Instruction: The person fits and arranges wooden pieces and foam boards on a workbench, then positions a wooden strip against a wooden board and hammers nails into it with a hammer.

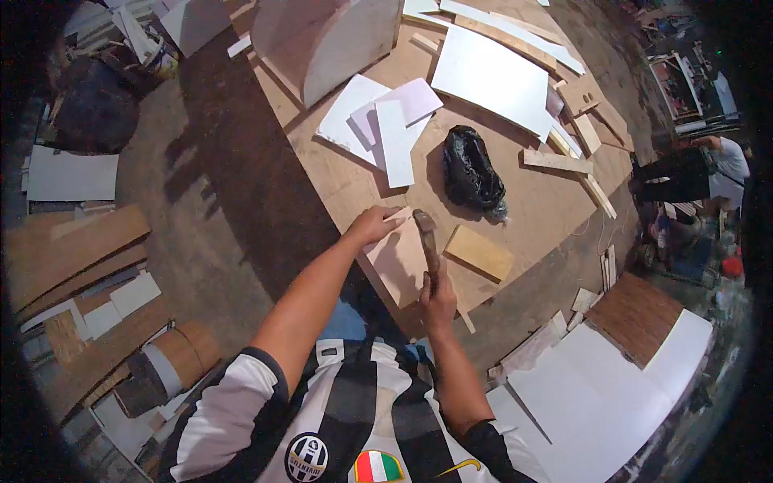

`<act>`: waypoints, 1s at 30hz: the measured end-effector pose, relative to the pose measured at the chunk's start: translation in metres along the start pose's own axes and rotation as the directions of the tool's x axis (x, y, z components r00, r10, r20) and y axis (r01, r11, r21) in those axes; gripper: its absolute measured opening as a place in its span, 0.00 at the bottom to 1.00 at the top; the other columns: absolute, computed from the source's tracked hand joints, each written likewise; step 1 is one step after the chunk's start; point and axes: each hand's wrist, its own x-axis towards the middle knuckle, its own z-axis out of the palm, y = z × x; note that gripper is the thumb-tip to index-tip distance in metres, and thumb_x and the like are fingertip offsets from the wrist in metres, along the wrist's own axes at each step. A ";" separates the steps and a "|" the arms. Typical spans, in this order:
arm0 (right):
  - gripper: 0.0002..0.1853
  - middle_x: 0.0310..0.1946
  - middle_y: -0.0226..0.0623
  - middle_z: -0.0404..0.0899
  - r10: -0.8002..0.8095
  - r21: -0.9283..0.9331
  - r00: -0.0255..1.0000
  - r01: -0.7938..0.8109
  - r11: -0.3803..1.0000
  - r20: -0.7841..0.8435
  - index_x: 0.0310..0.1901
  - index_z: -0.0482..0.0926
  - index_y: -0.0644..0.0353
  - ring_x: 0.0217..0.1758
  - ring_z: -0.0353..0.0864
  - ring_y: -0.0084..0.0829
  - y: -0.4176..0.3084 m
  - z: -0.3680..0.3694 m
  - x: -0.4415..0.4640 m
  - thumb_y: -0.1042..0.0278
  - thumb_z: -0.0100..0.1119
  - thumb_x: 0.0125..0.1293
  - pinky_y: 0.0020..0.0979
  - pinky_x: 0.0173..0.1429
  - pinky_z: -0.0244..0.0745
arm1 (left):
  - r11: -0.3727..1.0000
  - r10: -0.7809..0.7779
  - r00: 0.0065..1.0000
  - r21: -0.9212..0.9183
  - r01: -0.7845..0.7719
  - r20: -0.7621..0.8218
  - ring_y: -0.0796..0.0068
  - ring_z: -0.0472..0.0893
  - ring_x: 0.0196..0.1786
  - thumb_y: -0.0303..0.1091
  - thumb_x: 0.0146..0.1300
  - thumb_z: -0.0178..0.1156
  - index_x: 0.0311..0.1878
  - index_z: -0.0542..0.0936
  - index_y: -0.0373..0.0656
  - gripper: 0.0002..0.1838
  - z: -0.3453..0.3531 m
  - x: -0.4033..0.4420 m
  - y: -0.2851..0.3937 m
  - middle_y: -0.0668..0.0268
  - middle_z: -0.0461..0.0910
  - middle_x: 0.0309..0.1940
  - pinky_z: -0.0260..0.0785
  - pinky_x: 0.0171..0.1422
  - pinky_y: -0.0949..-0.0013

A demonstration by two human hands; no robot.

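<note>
My right hand [438, 303] is wrapped round the wooden handle of a hammer [431, 245]. The hammer's head is over the far edge of a small pale panel [396, 266] at the near corner of the worktable. My left hand [374, 226] grips that panel's far left corner, fingers close to the hammer head; whether a nail is between them is too small to tell. To the right of the hammer lies a yellowish wooden block [479, 253]. Beyond it sits a crumpled black plastic bag [471, 169].
White and pinkish panels [394, 145] lie farther up the plywood table [555, 221]. A curved wooden piece [338, 48] stands at the far left. Wood strips [557, 161] lie at the right. Large white sheets [596, 394] lean below. Another person [729, 169] is at far right.
</note>
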 end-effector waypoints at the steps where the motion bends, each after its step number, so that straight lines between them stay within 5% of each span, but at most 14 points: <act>1: 0.32 0.34 0.46 0.80 -0.026 0.008 1.000 0.026 1.000 0.016 0.76 0.60 0.46 0.32 0.83 0.50 -0.001 -0.003 -0.005 0.60 0.57 0.72 0.48 0.33 0.78 | 0.998 -0.066 0.997 -0.012 0.066 0.040 0.51 0.85 0.51 0.52 0.64 0.63 0.62 0.81 0.53 0.25 0.001 -0.004 0.001 0.50 0.85 0.49 0.74 0.57 0.58; 5: 0.33 0.34 0.47 0.80 0.084 -0.092 0.987 -0.071 0.993 0.138 0.76 0.60 0.44 0.33 0.83 0.51 -0.014 -0.014 0.005 0.60 0.58 0.72 0.48 0.33 0.78 | 0.999 -0.011 1.000 0.034 0.012 -0.013 0.51 0.85 0.52 0.50 0.64 0.63 0.62 0.82 0.55 0.24 0.010 0.008 -0.015 0.51 0.85 0.50 0.74 0.58 0.57; 8: 0.33 0.34 0.48 0.80 -0.024 0.079 0.999 0.028 0.997 -0.049 0.76 0.59 0.42 0.32 0.83 0.52 -0.014 -0.014 0.002 0.60 0.58 0.72 0.48 0.33 0.77 | 0.994 0.072 0.993 0.093 -0.063 -0.094 0.61 0.86 0.43 0.48 0.67 0.61 0.62 0.81 0.55 0.22 0.014 0.004 -0.016 0.54 0.87 0.43 0.75 0.51 0.59; 10: 0.34 0.34 0.49 0.80 0.064 -0.036 0.987 -0.059 0.998 0.148 0.76 0.58 0.42 0.31 0.83 0.52 -0.012 -0.014 0.008 0.60 0.59 0.71 0.49 0.31 0.77 | 0.995 0.074 0.995 0.078 -0.068 -0.071 0.61 0.87 0.45 0.48 0.67 0.60 0.62 0.81 0.56 0.22 0.018 0.010 -0.023 0.55 0.87 0.44 0.75 0.52 0.60; 12: 0.33 0.35 0.49 0.81 0.042 -0.033 0.994 -0.039 0.999 0.101 0.76 0.58 0.42 0.30 0.83 0.52 -0.017 -0.017 0.012 0.59 0.58 0.72 0.49 0.30 0.77 | 0.999 0.008 1.000 0.045 -0.006 -0.029 0.64 0.87 0.47 0.48 0.68 0.60 0.62 0.81 0.59 0.21 0.014 0.012 -0.018 0.56 0.87 0.47 0.75 0.54 0.60; 15: 0.33 0.35 0.49 0.81 0.039 -0.061 0.995 -0.033 0.998 0.089 0.76 0.58 0.42 0.29 0.83 0.52 -0.018 -0.013 0.017 0.58 0.57 0.72 0.50 0.30 0.77 | 1.000 -0.011 1.000 0.009 0.012 -0.021 0.53 0.85 0.51 0.47 0.64 0.62 0.62 0.81 0.63 0.22 0.011 0.008 -0.011 0.51 0.85 0.49 0.74 0.56 0.57; 19: 0.33 0.34 0.48 0.81 0.078 -0.077 0.990 -0.069 0.995 0.118 0.76 0.57 0.42 0.29 0.83 0.52 -0.022 -0.019 0.020 0.57 0.56 0.73 0.51 0.31 0.77 | 0.985 -0.141 0.986 -0.086 0.148 0.085 0.55 0.86 0.48 0.47 0.64 0.62 0.61 0.82 0.62 0.21 0.001 -0.002 0.006 0.52 0.86 0.45 0.75 0.53 0.58; 22: 0.33 0.35 0.48 0.81 0.052 -0.073 0.991 -0.043 0.996 0.120 0.76 0.58 0.41 0.31 0.83 0.52 -0.014 -0.016 0.010 0.58 0.57 0.72 0.51 0.32 0.77 | 0.999 0.037 0.998 -0.036 -0.039 -0.044 0.59 0.86 0.43 0.47 0.64 0.61 0.60 0.83 0.61 0.21 0.010 0.004 -0.013 0.56 0.87 0.41 0.74 0.50 0.59; 30: 0.32 0.37 0.48 0.82 0.112 -0.048 0.985 -0.107 0.993 0.131 0.75 0.61 0.41 0.32 0.84 0.52 -0.016 -0.022 0.012 0.58 0.58 0.71 0.50 0.33 0.77 | 0.999 0.023 0.999 0.030 -0.022 -0.031 0.53 0.84 0.52 0.51 0.64 0.63 0.62 0.81 0.62 0.23 0.014 0.012 -0.020 0.52 0.85 0.49 0.74 0.56 0.57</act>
